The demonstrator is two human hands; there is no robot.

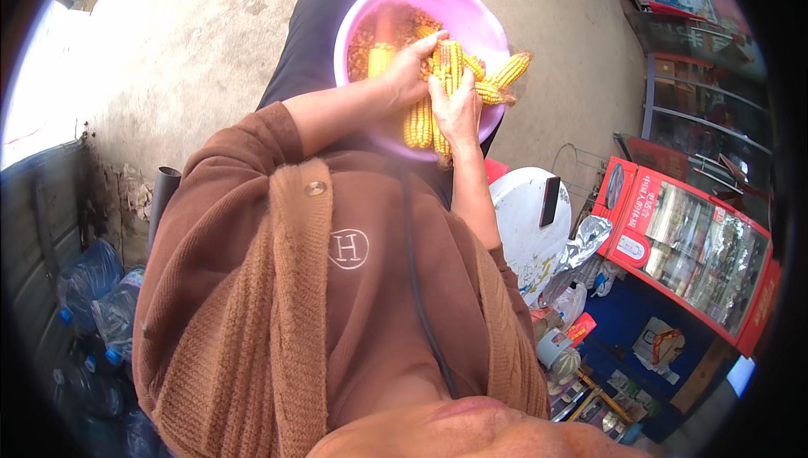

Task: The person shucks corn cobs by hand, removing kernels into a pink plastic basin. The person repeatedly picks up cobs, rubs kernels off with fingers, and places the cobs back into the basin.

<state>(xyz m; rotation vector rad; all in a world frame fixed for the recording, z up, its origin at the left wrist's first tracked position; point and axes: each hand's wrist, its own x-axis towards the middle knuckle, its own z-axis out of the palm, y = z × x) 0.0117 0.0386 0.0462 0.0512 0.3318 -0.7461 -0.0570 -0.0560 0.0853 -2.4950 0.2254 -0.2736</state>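
Note:
A pink plastic basin (499,28) rests on my lap, with loose orange-yellow corn kernels (363,47) and several ears of dried yellow corn inside. Both hands are over it. My left hand (407,73) reaches in from the left, its fingers around the upper part of an ear of corn (449,57). Lower on that ear is my right hand (456,107), thumb and fingers gripping it. More ears (418,126) lie below my left hand, and others (510,71) stick out over the basin's right rim. Another ear (380,60) stands at the left, partly blurred.
To the right is a worn white round table (524,218) bearing a dark phone (550,201). Beyond it stands a red-framed glass display cabinet (694,249). Bags, a melon (565,362) and clutter lie lower right. Bagged plastic bottles (113,313) and a grey pipe (165,193) are at the left.

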